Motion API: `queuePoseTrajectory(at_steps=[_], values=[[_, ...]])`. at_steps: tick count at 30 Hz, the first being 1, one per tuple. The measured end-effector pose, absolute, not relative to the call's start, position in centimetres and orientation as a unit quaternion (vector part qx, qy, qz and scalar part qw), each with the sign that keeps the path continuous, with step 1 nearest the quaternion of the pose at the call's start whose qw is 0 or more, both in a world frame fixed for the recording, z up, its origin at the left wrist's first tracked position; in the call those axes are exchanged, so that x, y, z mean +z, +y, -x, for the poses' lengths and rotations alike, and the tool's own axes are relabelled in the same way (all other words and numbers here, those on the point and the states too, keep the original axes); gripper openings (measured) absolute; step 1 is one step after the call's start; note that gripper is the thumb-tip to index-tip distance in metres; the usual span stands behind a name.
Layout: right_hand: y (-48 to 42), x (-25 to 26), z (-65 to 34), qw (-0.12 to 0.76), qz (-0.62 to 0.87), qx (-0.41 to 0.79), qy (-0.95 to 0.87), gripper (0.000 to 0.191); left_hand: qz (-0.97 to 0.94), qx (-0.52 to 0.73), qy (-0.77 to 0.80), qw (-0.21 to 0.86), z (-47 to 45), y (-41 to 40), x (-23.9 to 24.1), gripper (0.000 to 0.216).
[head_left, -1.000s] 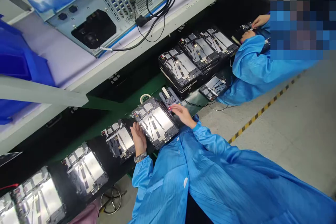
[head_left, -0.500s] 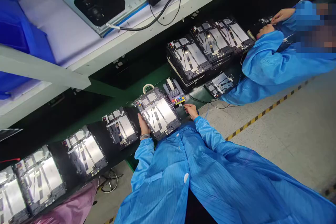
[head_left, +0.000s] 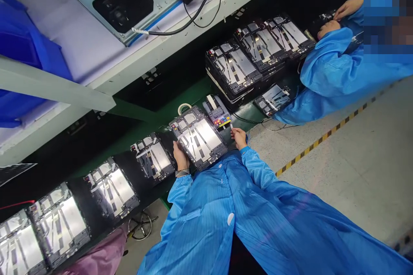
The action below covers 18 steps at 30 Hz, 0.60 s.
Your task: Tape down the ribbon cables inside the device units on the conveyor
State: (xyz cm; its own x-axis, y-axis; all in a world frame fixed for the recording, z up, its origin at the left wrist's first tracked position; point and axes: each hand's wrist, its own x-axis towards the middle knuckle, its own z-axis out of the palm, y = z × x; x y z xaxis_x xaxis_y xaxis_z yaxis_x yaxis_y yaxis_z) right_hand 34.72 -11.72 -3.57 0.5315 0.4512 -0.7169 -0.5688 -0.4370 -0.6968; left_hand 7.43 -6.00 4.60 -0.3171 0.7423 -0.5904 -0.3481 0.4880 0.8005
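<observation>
Well, from the head camera we look down on a black-framed tablet chassis with silver metal plates, lying flat on a dark conveyor belt directly ahead of us. Our left hand, with a metal bracelet at the wrist, lies against the chassis's near left edge, seemingly to steady it; we cannot tell whether its fingers are closed on that edge or open. Our right hand sits just off the near right corner, thumb and forefinger pinched together on a thin white strip, apparently keeping it clear of the plates. Just beyond stands a small grey tester box with lit red and yellow buttons, probably placed within the right hand's reach. Similar chassis lie singly along the belt to the left, spaced apart, perhaps to protect their surfaces. Far right, a stack of chassis sits beside a co-worker in a blue smock, whose hands work separately. A grey metal computer case rests on a white shelf at the far side.
</observation>
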Motion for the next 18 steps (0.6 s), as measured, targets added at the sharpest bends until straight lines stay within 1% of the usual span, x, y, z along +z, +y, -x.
queuePoseTrajectory(at_steps=[2,4,8,10,13,16,18], values=[[-11.7,-3.7,-33.9,0.55,0.688,0.468,0.064,0.023,-0.195,0.502,0.66,0.524,-6.8,-5.8,5.2,0.049],[-11.0,-3.7,-32.9,0.566,0.679,0.461,0.083,0.03,-0.271,0.513,0.678,0.452,-6.3,-5.4,6.7,0.046],[-8.9,-3.8,-31.2,0.574,0.68,0.44,0.123,0.043,-0.457,0.495,0.678,0.296,-5.9,-4.1,11.2,0.039],[-8.7,-3.6,-30.8,0.573,0.69,0.42,0.136,0.046,-0.553,0.447,0.659,0.243,-6.3,-3.2,13.5,0.036],[-10.2,-3.0,-30.8,0.576,0.709,0.383,0.14,0.046,-0.69,0.326,0.615,0.2,-8.4,-1.6,15.8,0.038],[-12.6,-1.3,-31.6,0.591,0.726,0.333,0.113,0.048,-0.785,0.184,0.564,0.179,-12.4,0.1,16.5,0.055],[-13.4,0.5,-32.3,0.618,0.73,0.29,0.028,0.053,-0.808,0.13,0.553,0.159,-15.3,1.3,16.4,0.066]])
